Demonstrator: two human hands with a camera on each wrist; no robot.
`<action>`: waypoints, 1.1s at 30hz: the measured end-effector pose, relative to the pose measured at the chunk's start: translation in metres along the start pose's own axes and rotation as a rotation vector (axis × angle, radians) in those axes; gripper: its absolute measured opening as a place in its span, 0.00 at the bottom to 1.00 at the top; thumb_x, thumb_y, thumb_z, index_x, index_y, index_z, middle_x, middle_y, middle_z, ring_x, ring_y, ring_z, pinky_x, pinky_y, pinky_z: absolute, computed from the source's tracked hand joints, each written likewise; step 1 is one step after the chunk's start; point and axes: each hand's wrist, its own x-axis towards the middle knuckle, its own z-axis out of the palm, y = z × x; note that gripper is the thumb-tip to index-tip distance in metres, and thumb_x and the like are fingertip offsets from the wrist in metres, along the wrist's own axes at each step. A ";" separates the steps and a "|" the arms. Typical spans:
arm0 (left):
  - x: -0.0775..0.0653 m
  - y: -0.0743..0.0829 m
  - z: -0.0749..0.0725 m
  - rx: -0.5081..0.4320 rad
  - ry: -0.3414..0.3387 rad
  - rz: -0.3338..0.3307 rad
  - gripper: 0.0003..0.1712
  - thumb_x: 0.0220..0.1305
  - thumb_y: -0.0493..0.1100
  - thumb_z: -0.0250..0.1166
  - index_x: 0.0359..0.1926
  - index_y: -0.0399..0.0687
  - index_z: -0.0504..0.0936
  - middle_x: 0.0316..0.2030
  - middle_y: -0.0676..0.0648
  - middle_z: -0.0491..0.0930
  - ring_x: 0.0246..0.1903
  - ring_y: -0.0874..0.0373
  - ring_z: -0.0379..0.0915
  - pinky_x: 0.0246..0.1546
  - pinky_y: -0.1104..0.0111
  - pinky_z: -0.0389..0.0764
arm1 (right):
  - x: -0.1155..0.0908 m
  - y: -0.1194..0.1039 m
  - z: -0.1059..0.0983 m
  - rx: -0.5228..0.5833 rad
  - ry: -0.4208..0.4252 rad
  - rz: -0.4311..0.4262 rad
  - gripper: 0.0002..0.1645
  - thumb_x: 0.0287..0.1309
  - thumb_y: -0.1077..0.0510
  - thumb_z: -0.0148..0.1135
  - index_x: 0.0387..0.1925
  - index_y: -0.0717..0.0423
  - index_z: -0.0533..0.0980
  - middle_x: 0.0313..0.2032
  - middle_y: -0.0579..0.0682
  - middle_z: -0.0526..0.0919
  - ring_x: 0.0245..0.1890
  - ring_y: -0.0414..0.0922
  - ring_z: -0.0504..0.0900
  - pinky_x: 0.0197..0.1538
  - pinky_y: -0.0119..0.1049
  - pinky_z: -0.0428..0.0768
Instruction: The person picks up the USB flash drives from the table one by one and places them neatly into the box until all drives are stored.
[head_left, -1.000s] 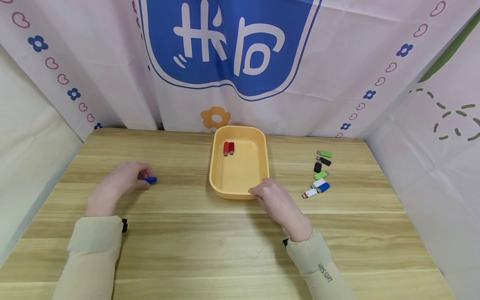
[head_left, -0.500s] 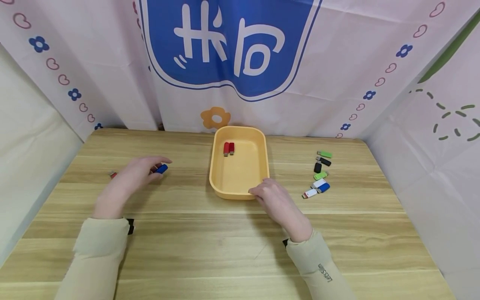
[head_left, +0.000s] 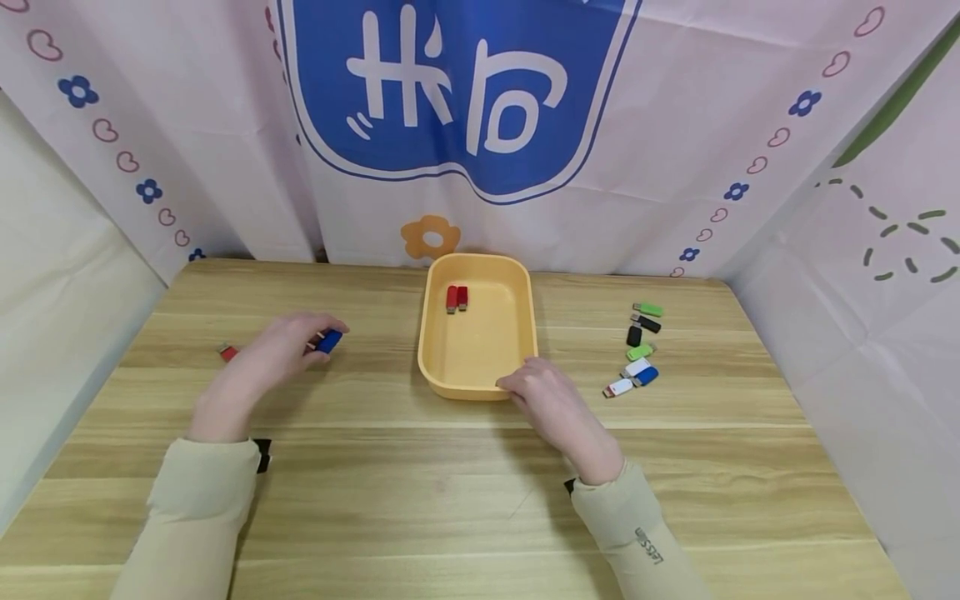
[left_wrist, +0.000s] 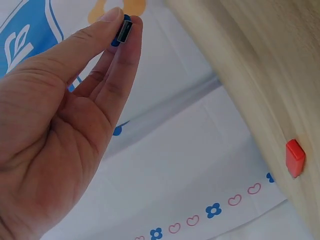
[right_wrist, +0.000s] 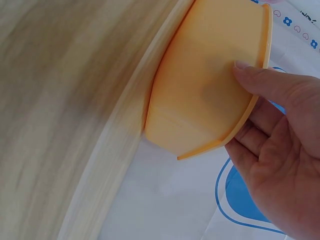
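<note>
Between thumb and fingertips my left hand (head_left: 279, 350) pinches a blue USB stick (head_left: 328, 341), held on the left side of the table; its metal plug shows in the left wrist view. A red USB stick (head_left: 228, 353) lies on the wood just left of that hand, partly covered by it in the head view. My right hand (head_left: 549, 402) grips the near right corner of a yellow tray (head_left: 422, 342), thumb on the outer wall and fingers over the rim. Inside the tray, two red USB sticks (head_left: 457, 299) lie side by side near the far left.
Several USB sticks lie right of the tray: two green (head_left: 649, 309), two black (head_left: 647, 323), two white (head_left: 619, 387) and one blue (head_left: 647, 377). A printed curtain (head_left: 360, 208) hangs behind the wooden table (head_left: 420, 500).
My left hand has lifted the blue USB stick and shifted right and slightly away with it, uncovering the red USB stick on the table. The right hand keeps its grip on the tray.
</note>
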 end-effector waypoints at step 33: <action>0.061 0.066 0.015 -0.280 0.167 0.159 0.22 0.63 0.32 0.67 0.58 0.43 0.78 0.55 0.41 0.81 0.51 0.47 0.82 0.50 0.57 0.85 | 0.000 -0.001 -0.001 0.011 0.010 0.003 0.09 0.56 0.67 0.69 0.39 0.56 0.87 0.37 0.48 0.91 0.42 0.46 0.86 0.62 0.43 0.78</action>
